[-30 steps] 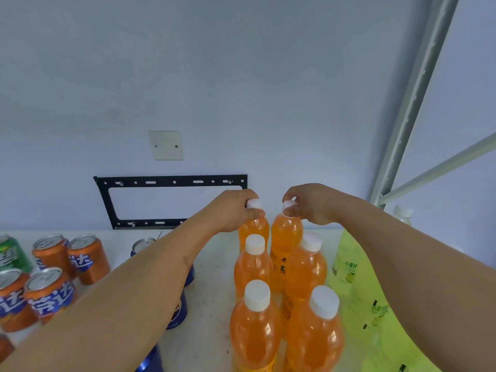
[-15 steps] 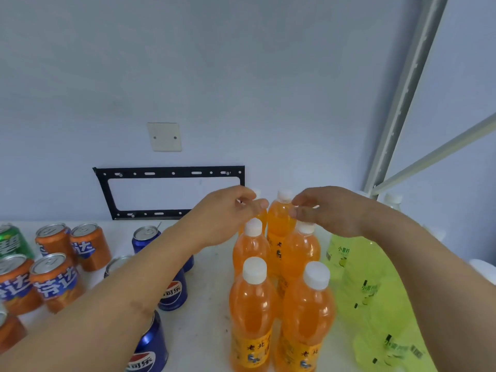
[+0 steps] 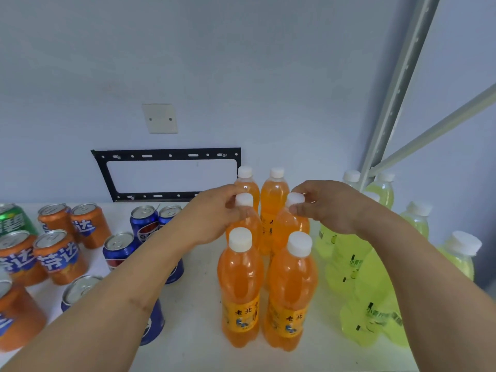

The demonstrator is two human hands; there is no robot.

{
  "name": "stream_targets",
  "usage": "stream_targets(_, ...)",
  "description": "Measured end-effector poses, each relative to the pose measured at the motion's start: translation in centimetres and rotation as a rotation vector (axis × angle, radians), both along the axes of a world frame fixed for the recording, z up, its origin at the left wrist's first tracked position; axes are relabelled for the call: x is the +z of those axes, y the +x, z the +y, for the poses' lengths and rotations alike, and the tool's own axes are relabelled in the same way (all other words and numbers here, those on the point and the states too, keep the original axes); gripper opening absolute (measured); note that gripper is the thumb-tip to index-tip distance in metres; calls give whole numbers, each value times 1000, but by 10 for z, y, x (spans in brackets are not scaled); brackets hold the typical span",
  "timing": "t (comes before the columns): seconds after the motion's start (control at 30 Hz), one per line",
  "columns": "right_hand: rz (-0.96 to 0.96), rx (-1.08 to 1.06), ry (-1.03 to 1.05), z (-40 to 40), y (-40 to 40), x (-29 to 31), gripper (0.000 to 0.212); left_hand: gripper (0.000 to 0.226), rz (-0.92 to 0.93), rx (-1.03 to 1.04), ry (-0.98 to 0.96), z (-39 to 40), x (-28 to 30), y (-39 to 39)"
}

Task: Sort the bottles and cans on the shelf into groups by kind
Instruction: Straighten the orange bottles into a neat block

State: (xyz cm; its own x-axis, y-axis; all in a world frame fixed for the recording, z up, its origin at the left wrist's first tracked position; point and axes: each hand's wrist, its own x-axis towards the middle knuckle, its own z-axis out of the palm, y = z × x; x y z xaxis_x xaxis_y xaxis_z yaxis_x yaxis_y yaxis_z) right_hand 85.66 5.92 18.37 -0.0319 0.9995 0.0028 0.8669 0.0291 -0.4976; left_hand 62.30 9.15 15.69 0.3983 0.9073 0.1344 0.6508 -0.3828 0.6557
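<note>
Several orange soda bottles with white caps stand in two columns at the middle of the white shelf point(image 3: 198, 339). My left hand point(image 3: 212, 213) pinches the cap of the middle-row left bottle point(image 3: 245, 224). My right hand point(image 3: 327, 208) pinches the cap of the middle-row right bottle point(image 3: 291, 224). The back pair point(image 3: 273, 191) and the front pair point(image 3: 241, 285) stand untouched. Yellow-green bottles point(image 3: 357, 285) are grouped at the right. Orange cans point(image 3: 57, 256), blue cola cans point(image 3: 145, 224) and one green can point(image 3: 13, 220) stand at the left.
A grey shelf upright point(image 3: 397, 89) and a slanted brace point(image 3: 440, 130) rise at the back right. A black metal bracket point(image 3: 169, 154) and a white cover plate point(image 3: 160, 118) are on the wall behind the shelf.
Both hands let go of the back pair's caps and drew back toward me; they now pinch the caps of the middle pair. The view tilted down a little.
</note>
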Motion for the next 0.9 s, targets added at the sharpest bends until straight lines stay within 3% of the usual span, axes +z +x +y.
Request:
stream_targets(0.1, 211, -57, 168, -22, -6, -8, 59, 43, -127, 133, 63, -16, -6, 3)
stream_targets(0.17, 504, -92, 360, -45, -16, -18, 59, 43, -386, 290, 178, -42, -13, 4)
stream_targets(0.2, 646, -59, 407, -57, -22, -26, 59, 40, -508, 303, 221, -55, -20, 4)
stream_targets(0.27, 789, 34, 401, -74, -32, -49, 68, 39, -574, 221, 191, -80, -36, 7)
stream_targets(0.4, 714, 36, 287, -83, -41, -87, 83, 35, -450, 149, -29, -93, -58, 12)
stream_targets(0.53, 658, -12, 286, -84, -43, -94, 63, 37, -408, 172, -44, -90, -58, 12)
stream_targets(0.67, 720, -53, 289, -90, -47, -97, 72, 35, -437, 165, -17, -92, -63, 15)
stream_targets(0.77, 709, -117, 220, -103, -49, -129, 95, 65, -586, 158, -45, -94, -90, 9)
stream_targets(0.83, 679, -179, 141, -109, -53, -159, 91, 80, -583, 157, -105, -96, -113, 4)
stream_targets(0.9, 591, -261, 58, -111, -60, -183, 78, 79, -526, 136, -152, -96, -127, 0)
